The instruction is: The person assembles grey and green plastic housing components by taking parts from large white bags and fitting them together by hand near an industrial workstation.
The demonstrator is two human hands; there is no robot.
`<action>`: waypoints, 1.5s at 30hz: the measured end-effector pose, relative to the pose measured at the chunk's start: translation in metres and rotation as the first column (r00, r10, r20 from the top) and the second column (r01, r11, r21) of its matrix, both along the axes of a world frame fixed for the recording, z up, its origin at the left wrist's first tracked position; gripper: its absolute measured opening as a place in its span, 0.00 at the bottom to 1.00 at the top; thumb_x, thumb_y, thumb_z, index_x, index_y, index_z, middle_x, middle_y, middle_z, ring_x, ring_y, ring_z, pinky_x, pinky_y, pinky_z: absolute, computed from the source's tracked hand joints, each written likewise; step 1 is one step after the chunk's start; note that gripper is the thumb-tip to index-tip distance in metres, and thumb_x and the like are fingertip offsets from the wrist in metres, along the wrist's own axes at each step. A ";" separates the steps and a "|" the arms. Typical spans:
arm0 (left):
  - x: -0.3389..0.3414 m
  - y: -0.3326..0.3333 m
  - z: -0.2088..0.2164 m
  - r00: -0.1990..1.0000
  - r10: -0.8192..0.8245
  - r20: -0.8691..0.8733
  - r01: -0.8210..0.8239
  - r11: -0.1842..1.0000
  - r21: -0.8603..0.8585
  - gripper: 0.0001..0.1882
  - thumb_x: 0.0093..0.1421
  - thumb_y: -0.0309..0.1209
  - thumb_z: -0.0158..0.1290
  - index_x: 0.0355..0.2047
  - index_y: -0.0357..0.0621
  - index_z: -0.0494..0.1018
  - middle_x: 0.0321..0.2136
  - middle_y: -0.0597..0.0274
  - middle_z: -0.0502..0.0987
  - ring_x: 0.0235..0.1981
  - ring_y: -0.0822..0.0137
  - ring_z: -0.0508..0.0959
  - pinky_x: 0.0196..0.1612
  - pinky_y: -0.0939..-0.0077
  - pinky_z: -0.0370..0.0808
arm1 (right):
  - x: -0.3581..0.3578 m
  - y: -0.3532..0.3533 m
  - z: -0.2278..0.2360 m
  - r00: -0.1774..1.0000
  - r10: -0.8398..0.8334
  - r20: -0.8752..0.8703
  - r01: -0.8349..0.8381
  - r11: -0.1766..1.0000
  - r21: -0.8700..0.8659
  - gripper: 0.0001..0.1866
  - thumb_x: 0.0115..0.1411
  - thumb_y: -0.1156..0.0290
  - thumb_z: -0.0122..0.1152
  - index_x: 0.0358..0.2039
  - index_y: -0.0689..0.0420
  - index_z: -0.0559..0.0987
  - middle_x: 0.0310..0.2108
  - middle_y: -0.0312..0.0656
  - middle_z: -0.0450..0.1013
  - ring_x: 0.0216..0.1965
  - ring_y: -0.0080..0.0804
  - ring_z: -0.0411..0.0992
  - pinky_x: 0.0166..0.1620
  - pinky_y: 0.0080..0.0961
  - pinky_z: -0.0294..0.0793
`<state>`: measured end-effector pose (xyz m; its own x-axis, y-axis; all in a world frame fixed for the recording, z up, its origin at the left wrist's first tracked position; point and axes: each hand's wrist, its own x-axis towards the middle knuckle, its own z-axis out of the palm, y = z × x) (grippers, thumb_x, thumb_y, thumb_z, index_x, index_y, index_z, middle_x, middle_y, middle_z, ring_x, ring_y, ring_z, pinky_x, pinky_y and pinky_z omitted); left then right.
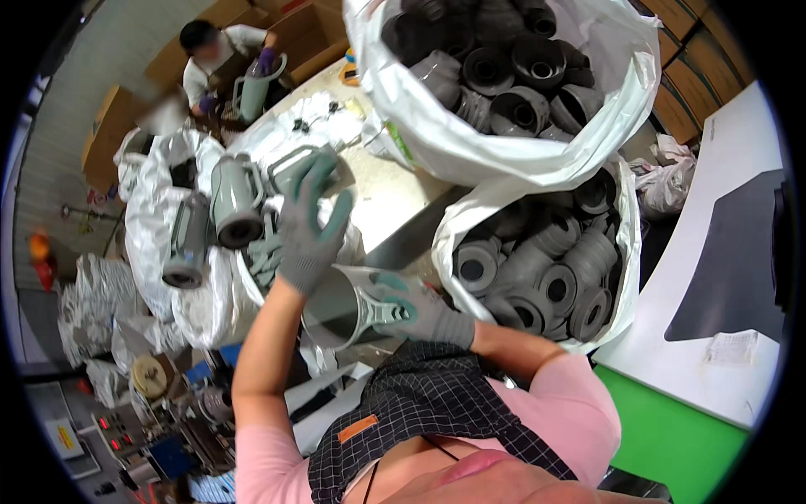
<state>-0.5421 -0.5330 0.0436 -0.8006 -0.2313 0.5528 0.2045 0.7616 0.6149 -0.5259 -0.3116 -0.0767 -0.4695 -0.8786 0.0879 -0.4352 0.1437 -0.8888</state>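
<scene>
My left hand, in a grey knit glove with green-coated fingers, reaches forward with thumb and fingers apart. Under its fingertips lies a grey-green plastic housing with a loop handle; whether they touch cannot be told. Close to my body, my right hand, gloved alike, is closed on a hollow grey-green jug body. Its wide round opening faces me, and the handle side lies against my palm. Left of my left hand, another jug body rests with its dark round end nearer me, beside a similar one.
A large white sack of dark ribbed rubber-like parts stands ahead, with a second sack of similar parts nearer right. The pale worktable stretches forward. A co-worker holds another jug body at far left. Machinery stands at lower left.
</scene>
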 end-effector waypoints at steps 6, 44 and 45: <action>-0.301 0.029 -0.017 0.975 -0.217 0.051 0.223 0.934 -0.279 0.29 0.62 0.43 0.52 0.61 0.45 0.63 0.60 0.49 0.68 0.51 0.46 0.76 0.53 0.57 0.73 | -0.035 0.041 0.001 0.956 -0.063 0.287 0.045 0.997 0.067 0.30 0.57 0.54 0.68 0.54 0.62 0.75 0.61 0.53 0.64 0.57 0.46 0.69 0.60 0.36 0.68; 0.196 -0.096 0.040 0.970 0.219 -0.103 -0.152 0.884 0.442 0.22 0.62 0.34 0.58 0.53 0.39 0.70 0.45 0.61 0.75 0.45 0.68 0.76 0.51 0.72 0.75 | -0.002 0.007 0.076 0.740 -0.052 0.670 0.176 0.977 -0.119 0.18 0.59 0.65 0.62 0.43 0.67 0.77 0.28 0.36 0.75 0.23 0.20 0.71 0.27 0.17 0.72; 0.219 -0.067 0.034 0.974 0.224 0.043 -0.200 0.749 0.632 0.26 0.61 0.39 0.58 0.55 0.41 0.69 0.44 0.63 0.75 0.44 0.71 0.75 0.51 0.77 0.72 | 0.012 -0.003 0.067 0.778 0.001 0.628 0.175 0.960 -0.218 0.19 0.59 0.64 0.62 0.44 0.67 0.77 0.28 0.37 0.76 0.22 0.19 0.70 0.26 0.17 0.71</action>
<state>-0.3234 -0.6001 0.0772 -0.6723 -0.6977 0.2473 0.1142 0.2324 0.9659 -0.5134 -0.3143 -0.0098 -0.5718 -0.8196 -0.0374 0.2227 -0.1112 -0.9685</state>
